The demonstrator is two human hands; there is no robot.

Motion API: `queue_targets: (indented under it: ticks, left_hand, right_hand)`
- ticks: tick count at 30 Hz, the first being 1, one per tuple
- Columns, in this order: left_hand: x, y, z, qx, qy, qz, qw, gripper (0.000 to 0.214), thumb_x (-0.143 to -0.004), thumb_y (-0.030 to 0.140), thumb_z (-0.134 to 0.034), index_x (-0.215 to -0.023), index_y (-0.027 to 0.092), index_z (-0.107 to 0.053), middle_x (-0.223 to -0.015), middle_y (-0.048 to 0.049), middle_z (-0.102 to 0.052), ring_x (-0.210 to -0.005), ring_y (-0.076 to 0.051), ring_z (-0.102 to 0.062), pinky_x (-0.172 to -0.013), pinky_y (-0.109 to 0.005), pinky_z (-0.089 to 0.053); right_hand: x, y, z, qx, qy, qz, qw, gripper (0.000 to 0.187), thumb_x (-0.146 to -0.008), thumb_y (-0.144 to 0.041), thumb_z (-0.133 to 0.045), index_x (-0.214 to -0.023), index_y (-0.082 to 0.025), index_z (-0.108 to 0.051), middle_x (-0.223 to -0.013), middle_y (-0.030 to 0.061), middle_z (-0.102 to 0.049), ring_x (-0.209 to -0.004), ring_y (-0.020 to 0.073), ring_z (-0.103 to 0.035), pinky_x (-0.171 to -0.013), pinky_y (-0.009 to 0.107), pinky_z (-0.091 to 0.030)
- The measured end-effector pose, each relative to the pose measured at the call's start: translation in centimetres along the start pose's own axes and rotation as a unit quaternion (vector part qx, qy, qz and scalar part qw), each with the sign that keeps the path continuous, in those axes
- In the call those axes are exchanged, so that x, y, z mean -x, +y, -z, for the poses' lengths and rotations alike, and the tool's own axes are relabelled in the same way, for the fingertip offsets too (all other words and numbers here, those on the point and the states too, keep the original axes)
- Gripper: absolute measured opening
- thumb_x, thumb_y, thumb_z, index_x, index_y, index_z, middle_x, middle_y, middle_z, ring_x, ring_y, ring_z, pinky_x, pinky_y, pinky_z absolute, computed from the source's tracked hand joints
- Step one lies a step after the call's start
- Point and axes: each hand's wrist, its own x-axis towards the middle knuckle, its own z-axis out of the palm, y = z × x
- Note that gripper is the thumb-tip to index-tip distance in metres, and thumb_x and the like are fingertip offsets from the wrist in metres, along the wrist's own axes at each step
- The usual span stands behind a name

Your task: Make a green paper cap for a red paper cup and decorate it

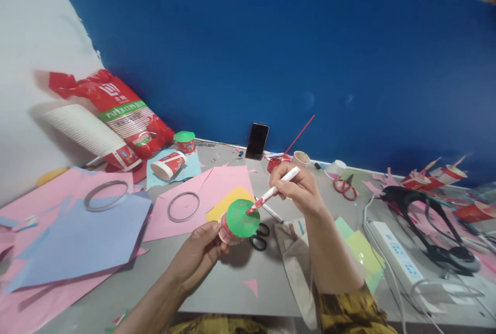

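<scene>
My left hand (201,248) is closed around a short paper cup (228,231) with a red printed side. A round green paper disc (239,220) covers the cup's top and faces me, with faint reddish marks on it. In my right hand (298,189) is a white marker (279,184), its red tip touching the disc's right part. Black-handled scissors (259,237) lie on the table just right of the cup. Beneath and behind the cup is a yellow paper sheet (228,202).
Pink paper (217,181) and blue paper (85,246) spread to the left, with tape rings (183,207) on them. A red bag of paper cups (127,111) leans at the back left. A phone (257,140) stands against the blue wall. A power strip (399,256) and cables lie right.
</scene>
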Motion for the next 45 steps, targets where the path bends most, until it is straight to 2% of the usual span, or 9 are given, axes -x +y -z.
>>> queue_targets:
  ticks: [4,9,15,21,30,38,45]
  left_hand:
    - [0.05,0.14,-0.10,0.003,0.006,0.003,1.000,0.036,-0.077,0.042,-0.086,-0.069,0.011,-0.072,-0.072,-0.0063,-0.064,-0.066,-0.013,-0.057,-0.062,-0.024,-0.053]
    - [0.00,0.07,-0.07,-0.003,-0.002,0.000,1.000,0.033,-0.080,0.041,-0.084,-0.072,0.011,-0.073,-0.075,-0.0083,-0.067,-0.070,-0.016,-0.059,-0.063,-0.024,-0.053]
    - [-0.04,-0.01,0.12,-0.005,-0.003,-0.005,1.000,0.033,-0.081,0.041,-0.083,-0.071,0.011,-0.073,-0.074,-0.0086,-0.067,-0.071,-0.017,-0.061,-0.064,-0.025,-0.053]
    - [0.01,0.07,-0.07,-0.003,0.002,-0.003,1.000,0.032,-0.080,0.040,-0.084,-0.071,0.011,-0.073,-0.075,-0.0088,-0.067,-0.075,-0.018,-0.062,-0.063,-0.025,-0.053]
    - [-0.05,-0.26,0.40,-0.001,0.023,-0.010,1.000,0.032,-0.079,0.041,-0.086,-0.078,0.010,-0.076,-0.077,-0.0064,-0.068,-0.067,-0.013,-0.059,-0.064,-0.024,-0.055]
    - [0.07,-0.19,0.14,-0.001,0.021,-0.015,1.000,0.031,-0.078,0.040,-0.087,-0.076,0.011,-0.076,-0.074,-0.0057,-0.067,-0.065,-0.013,-0.059,-0.064,-0.024,-0.054]
    - [0.00,-0.09,0.15,0.016,0.017,-0.012,1.000,0.030,-0.076,0.036,-0.088,-0.072,0.011,-0.074,-0.072,-0.0053,-0.066,-0.066,-0.013,-0.060,-0.062,-0.023,-0.054]
  right_hand:
    - [-0.06,0.02,-0.07,-0.016,0.024,0.024,0.999,0.022,-0.088,-0.035,-0.071,-0.075,-0.018,-0.068,-0.056,-0.0016,-0.060,-0.050,0.0113,-0.050,-0.048,0.023,-0.035]
    - [-0.02,0.05,-0.12,0.002,0.008,0.005,1.000,0.021,-0.087,-0.035,-0.072,-0.076,-0.018,-0.069,-0.056,-0.0022,-0.059,-0.050,0.0111,-0.049,-0.048,0.023,-0.034]
    - [-0.08,-0.06,-0.15,-0.018,0.035,0.023,0.999,0.023,-0.087,-0.037,-0.072,-0.074,-0.018,-0.068,-0.054,-0.0020,-0.059,-0.049,0.0116,-0.049,-0.048,0.024,-0.037]
    - [-0.20,-0.18,-0.24,0.012,0.018,0.008,1.000,0.026,-0.087,-0.040,-0.072,-0.074,-0.018,-0.067,-0.055,-0.0018,-0.060,-0.049,0.0116,-0.049,-0.047,0.024,-0.036]
    - [-0.04,-0.25,0.15,0.016,0.031,0.017,0.999,0.024,-0.089,-0.036,-0.070,-0.074,-0.018,-0.067,-0.055,-0.0015,-0.060,-0.051,0.0121,-0.052,-0.049,0.024,-0.039]
    - [-0.07,-0.69,0.20,0.044,0.032,-0.002,0.998,0.024,-0.086,-0.038,-0.071,-0.072,-0.019,-0.067,-0.054,-0.0020,-0.059,-0.050,0.0122,-0.051,-0.047,0.023,-0.037]
    - [0.02,-0.57,0.28,0.033,0.039,0.010,0.999,0.023,-0.087,-0.037,-0.070,-0.073,-0.019,-0.067,-0.055,-0.0014,-0.060,-0.050,0.0121,-0.050,-0.048,0.024,-0.036]
